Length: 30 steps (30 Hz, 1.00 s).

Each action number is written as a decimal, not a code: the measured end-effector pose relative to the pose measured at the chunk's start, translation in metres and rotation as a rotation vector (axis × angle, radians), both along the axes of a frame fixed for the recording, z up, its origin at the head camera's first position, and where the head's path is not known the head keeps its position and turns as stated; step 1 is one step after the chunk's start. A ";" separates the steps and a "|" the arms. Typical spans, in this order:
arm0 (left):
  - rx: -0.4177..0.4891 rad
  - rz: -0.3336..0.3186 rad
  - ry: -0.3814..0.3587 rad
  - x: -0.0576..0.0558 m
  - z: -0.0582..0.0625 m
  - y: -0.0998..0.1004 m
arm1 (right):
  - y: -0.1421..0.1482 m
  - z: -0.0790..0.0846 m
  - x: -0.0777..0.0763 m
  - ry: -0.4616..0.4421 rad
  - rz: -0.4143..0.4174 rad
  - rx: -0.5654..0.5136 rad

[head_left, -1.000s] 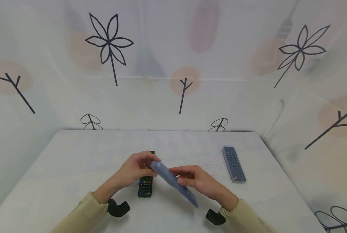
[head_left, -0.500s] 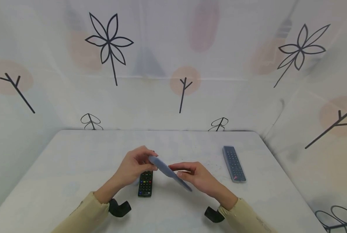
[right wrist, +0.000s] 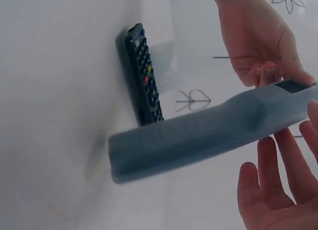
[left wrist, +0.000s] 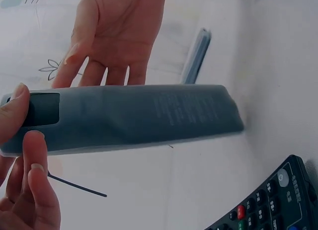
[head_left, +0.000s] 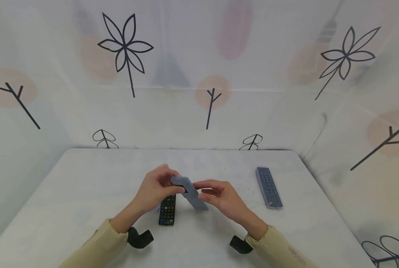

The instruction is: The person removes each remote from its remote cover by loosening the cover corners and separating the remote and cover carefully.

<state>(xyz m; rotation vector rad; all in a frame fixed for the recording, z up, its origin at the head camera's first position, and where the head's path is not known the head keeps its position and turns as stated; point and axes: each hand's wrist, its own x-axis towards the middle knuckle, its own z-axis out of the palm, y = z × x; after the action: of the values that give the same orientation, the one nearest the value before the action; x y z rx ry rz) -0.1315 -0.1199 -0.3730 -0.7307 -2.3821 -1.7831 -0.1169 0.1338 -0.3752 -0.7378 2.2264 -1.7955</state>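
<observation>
A remote control in a bluish translucent cover (head_left: 194,197) is held tilted above the table, its back with faint print facing the wrist cameras. My left hand (head_left: 155,191) pinches one end, its thumb beside a dark rectangular cut-out in the cover (left wrist: 44,110). Close to the middle of the remote is my right hand (head_left: 224,197), fingers loosely extended, at its edge and behind it; whether they touch it is hard to tell. Below the left hand a black remote control (head_left: 167,214) with coloured buttons lies face up, its far end hidden by that hand.
Another remote in a bluish cover (head_left: 269,188) lies on the right side of the white table (head_left: 102,175). A piece of translucent plastic (right wrist: 164,66) lies by the black remote. Printed cloth walls (head_left: 172,119) surround the table. Black wrist mounts (head_left: 140,238) stick out below both sleeves.
The covered remote has turned, bringing its lower end up and leftward and showing its broad side. Both hands have risen slightly, and the right hand has shifted a little to the left.
</observation>
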 end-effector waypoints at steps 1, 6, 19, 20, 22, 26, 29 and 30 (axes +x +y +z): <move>-0.005 0.007 0.001 0.000 0.001 0.001 | -0.001 0.001 0.000 0.005 -0.006 0.000; -0.036 0.042 0.010 0.002 0.004 0.004 | -0.004 0.003 0.000 0.005 -0.024 -0.012; -0.002 0.033 0.094 -0.002 0.003 0.016 | -0.014 0.005 -0.002 0.203 -0.114 -0.066; 0.005 0.026 0.109 -0.003 0.003 0.017 | -0.015 0.006 -0.002 0.233 -0.117 -0.081; 0.014 0.015 0.135 -0.004 0.001 0.020 | -0.016 0.007 -0.002 0.286 -0.118 -0.107; 0.029 0.006 0.160 -0.005 -0.001 0.025 | -0.017 0.010 -0.001 0.334 -0.115 -0.137; 0.031 0.010 0.174 -0.006 -0.002 0.027 | -0.018 0.012 -0.001 0.335 -0.113 -0.146; 0.026 0.014 0.177 -0.007 -0.002 0.028 | -0.018 0.012 -0.001 0.332 -0.117 -0.146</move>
<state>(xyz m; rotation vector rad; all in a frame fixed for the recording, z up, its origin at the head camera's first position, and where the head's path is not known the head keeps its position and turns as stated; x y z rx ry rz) -0.1384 -0.0922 -0.3753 -0.8296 -2.2403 -1.6654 -0.1182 0.1158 -0.3633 -1.0214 2.4021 -2.0380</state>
